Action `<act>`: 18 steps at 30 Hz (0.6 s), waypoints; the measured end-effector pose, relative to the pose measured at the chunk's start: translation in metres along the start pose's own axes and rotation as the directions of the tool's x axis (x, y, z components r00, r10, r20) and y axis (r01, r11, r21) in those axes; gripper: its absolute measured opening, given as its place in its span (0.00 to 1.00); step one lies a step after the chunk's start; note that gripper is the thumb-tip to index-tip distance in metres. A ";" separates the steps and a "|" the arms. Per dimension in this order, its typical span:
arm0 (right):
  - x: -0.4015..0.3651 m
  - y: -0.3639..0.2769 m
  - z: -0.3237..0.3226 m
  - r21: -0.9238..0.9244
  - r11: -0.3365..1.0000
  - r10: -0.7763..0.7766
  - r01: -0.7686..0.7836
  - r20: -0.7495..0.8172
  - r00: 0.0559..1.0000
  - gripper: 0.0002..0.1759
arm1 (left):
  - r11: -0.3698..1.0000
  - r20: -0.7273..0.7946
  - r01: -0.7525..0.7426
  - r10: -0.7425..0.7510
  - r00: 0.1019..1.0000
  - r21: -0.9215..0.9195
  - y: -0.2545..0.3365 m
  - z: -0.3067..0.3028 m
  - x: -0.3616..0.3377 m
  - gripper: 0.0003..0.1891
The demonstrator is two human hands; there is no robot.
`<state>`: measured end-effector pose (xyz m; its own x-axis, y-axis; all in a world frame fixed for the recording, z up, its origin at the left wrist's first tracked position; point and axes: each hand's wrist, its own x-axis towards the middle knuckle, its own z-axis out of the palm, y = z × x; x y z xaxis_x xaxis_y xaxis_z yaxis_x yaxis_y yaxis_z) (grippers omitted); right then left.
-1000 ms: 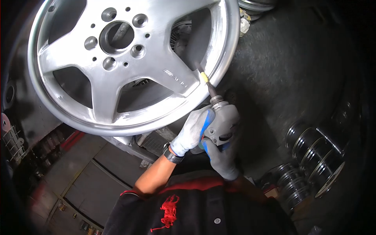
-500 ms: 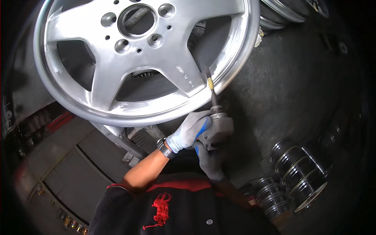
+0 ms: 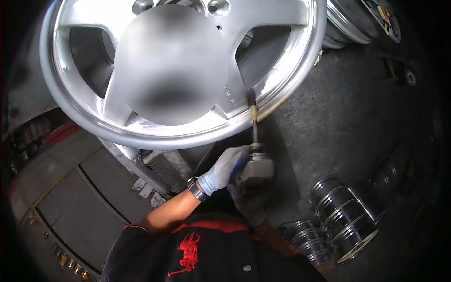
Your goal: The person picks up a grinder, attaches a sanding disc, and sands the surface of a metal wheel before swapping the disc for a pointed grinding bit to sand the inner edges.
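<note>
Head camera view, looking down: a silver alloy wheel (image 3: pixel 235 23) fills the upper part, raised above the floor (image 3: pixel 300 84); a round blur hides most of its hub. Below its near edge, the person's gloved left hand (image 3: pixel 220 170) has its grip closed on the side of a grey power tool (image 3: pixel 257 170); the gloved right hand (image 3: pixel 248 207), in shadow, has its grip around the tool's rear; the tool's bit, with a yellow band (image 3: pixel 254 113), points across the rim beside a spoke's end; whether its tip touches metal cannot be told. A black watch (image 3: pixel 197 189) circles the left wrist; shiny wheel rims (image 3: pixel 340 218) are stacked at lower right.
</note>
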<state>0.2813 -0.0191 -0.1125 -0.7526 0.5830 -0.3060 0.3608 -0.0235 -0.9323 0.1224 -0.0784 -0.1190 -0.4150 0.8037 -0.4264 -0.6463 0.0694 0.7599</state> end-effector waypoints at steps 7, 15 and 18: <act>0.048 -0.024 -0.023 -0.162 0.948 -0.273 0.272 0.019 0.962 0.52 | 0.968 -0.140 -0.186 0.211 0.967 0.170 0.019 0.026 0.020 0.23; 0.053 -0.023 -0.044 -0.305 0.905 -0.283 0.297 0.092 0.955 0.62 | 0.993 -0.244 -0.099 0.113 0.963 0.067 -0.020 0.030 0.039 0.21; 0.032 -0.009 -0.046 -0.487 0.803 -0.278 0.344 0.205 0.938 0.64 | 0.975 -0.264 -0.053 0.110 0.958 0.217 -0.004 0.034 0.023 0.17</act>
<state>0.2796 0.0371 -0.1053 -0.9194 0.3875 -0.0672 0.2988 0.5771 -0.7600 0.1370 -0.0404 -0.1156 -0.6378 0.6221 -0.4541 -0.4692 0.1537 0.8696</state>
